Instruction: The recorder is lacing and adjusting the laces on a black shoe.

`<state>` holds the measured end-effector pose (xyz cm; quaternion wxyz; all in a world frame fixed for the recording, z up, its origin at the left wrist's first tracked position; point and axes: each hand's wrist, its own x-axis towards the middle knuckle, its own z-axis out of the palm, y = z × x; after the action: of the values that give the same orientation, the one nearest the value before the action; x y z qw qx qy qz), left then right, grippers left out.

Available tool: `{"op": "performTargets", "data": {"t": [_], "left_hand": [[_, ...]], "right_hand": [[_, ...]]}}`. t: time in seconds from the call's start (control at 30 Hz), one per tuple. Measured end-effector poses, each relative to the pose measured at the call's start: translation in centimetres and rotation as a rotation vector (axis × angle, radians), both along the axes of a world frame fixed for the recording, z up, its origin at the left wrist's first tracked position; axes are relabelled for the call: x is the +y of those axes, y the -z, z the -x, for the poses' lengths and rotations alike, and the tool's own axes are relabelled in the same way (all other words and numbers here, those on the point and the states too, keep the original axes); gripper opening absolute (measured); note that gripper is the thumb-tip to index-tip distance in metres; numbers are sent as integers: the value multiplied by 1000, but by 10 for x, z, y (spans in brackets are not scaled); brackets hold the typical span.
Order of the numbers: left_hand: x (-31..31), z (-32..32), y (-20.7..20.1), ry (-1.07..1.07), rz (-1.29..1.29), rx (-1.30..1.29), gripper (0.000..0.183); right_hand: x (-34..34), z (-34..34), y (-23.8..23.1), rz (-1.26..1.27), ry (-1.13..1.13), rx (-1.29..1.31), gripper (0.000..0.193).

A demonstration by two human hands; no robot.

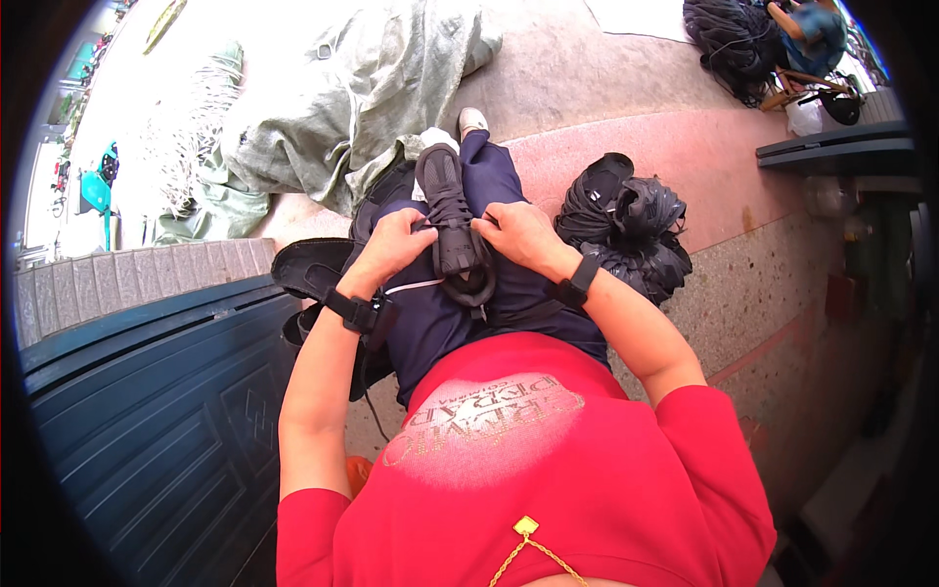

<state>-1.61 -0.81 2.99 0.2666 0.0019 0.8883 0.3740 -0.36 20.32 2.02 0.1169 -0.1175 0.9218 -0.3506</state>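
A black lace-up shoe [450,201] rests on my lap, toe pointing away from me, with dark laces crossing its top. On its left side my left hand [397,243] is closed in a pinch on a dark shoelace close to the lacing. Opposite it, my right hand [525,235] pinches at the shoe's right edge, apparently on the other lace end, though the fingers partly cover it. Black shoe parts [311,268] lie beside my left thigh. A thin white strand [414,287] crosses my left leg below the shoe.
Bundled black shoe pieces [626,220] lie on the floor right of my legs. A grey-green cloth sheet [323,127] and a pile of pale strands [191,137] spread ahead on the left. Blue door panels [166,430] stand at my left. Another person [817,34] sits far right beside a black heap [734,44].
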Motion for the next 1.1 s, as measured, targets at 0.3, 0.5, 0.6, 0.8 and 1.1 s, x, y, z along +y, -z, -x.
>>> {"op": "performTargets", "data": {"t": [0.3,0.5,0.6,0.8,1.1], "left_hand": [[15,4,2,-137,-309,-129,20],[13,19,5,231,-6,-12,23],[5,34,-2,254,-94,-280,19],[1,25,-2,90,-230,-434,19],[6,33,-4,11,-118,-498,14]], "right_hand": [[-8,13,13,15,110,-302,35],[-12,22,3,-46,49,-400,38],[-17,26,1,-69,34,-447,39],[-20,34,8,-43,21,-479,38],[-25,36,7,110,20,-645,33]]}}
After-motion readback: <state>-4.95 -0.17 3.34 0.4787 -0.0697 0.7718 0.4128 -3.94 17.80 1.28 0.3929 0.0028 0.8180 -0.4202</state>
